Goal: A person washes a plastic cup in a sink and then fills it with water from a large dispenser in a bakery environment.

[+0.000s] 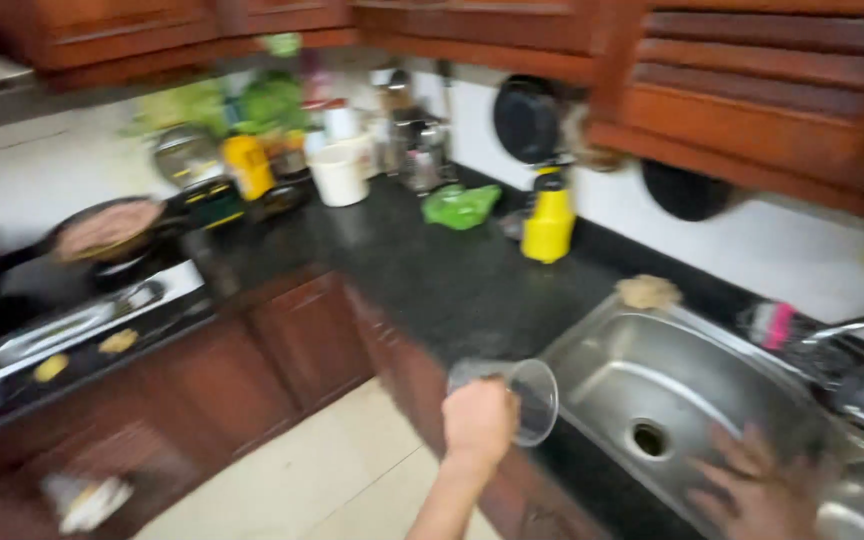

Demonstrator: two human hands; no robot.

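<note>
You have a yellow spray bottle (548, 222) standing on the dark bench (432, 270) by the wall, a yellow-orange container (248, 165) and white tub (339, 174) farther back.

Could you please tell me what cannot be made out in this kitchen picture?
- Head view: right hand on the sink is smeared by motion blur and cut by the lower edge; its grip is unclear.
- Clear cup in the left hand: the blur hides any contents.
- Jars and bottles at the back corner: too blurred to identify.
- Tap: cut off by the right edge.
</note>
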